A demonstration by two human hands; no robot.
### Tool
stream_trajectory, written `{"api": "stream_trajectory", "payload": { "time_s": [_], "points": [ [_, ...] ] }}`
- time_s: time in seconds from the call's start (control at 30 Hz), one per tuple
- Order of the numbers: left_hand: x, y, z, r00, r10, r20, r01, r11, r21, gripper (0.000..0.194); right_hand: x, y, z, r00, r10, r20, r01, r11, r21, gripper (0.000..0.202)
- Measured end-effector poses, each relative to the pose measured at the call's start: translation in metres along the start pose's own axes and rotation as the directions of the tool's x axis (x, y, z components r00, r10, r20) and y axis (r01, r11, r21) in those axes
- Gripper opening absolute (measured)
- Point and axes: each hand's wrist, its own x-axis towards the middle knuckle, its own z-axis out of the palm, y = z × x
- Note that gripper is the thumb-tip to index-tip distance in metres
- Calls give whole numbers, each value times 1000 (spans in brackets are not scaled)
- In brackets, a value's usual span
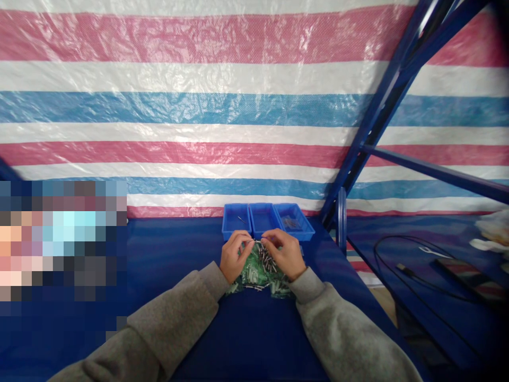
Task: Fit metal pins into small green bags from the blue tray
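My left hand (235,257) and my right hand (284,254) meet over a heap of small parts, fingertips pinched on the two ends of one small metallic piece (257,241). Beneath them lie green-tinted clear plastic bags (252,275) with pale, short pieces in them. Dark and silvery metal pins (269,261) are piled on the bags, partly hidden by my right hand. Just beyond my fingers stand three blue bins: the left bin (235,226) holds one thin piece, the middle bin (263,217) shows a bare floor, and the right bin (301,231) holds some small clear items.
The blue table (170,254) lies under everything. A blue metal frame (368,124) rises at the right. Beyond it, a second blue surface carries a black cable (401,286) and white plastic (493,233). A striped sheet (199,106) hangs behind. The left edge is pixelated.
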Motion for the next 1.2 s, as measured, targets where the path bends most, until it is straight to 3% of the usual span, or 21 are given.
{"api": "stream_trajectory", "payload": {
  "time_s": [0.37,0.6,1.03,1.2],
  "points": [
    [0,-4,-1,999,38,-7,-38,999,-15,10,-1,-1,3,997,-12,74,-7,967,255,7],
    [0,-2,-2,999,26,34,-26,1000,3,11,0,-4,2,998,29,59,-41,975,217,6],
    [0,-2,-2,999,47,21,-48,998,46,13,-1,5,8,993,44,111,-69,971,230,18],
    [0,0,-3,998,58,-3,-58,998,39,14,0,1,6,996,63,68,-75,979,191,21]
  ]
}}
